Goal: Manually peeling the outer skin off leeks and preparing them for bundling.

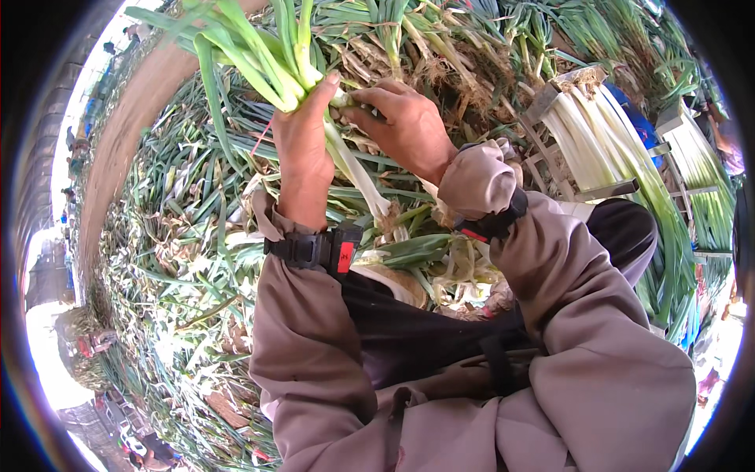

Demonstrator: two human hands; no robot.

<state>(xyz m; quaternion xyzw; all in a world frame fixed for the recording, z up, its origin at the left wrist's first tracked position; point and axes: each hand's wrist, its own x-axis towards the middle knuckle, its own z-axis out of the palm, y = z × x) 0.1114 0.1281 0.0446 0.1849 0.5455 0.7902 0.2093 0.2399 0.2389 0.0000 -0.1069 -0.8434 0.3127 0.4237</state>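
My left hand [307,141] is closed round a large green onion [357,168] where its white shank meets the green leaves, its thumb lying along the stem. The leaves fan out towards the upper left, and the rooted end points down between my forearms. My right hand [404,121] is beside it at the same height, thumb and fingertips pinched at the stem near the leaf base. Whether a strip of outer leaf is between those fingertips is hard to tell. Both wrists carry black straps over brown sleeves.
Peeled green onions [584,135] lie in a metal rack [607,192] at the right, with a second loaded rack [696,192] beyond. Unpeeled green onions with roots [466,76] are heaped ahead. Leaf scraps [171,236] cover the ground at left, beside a bare dirt strip [118,135].
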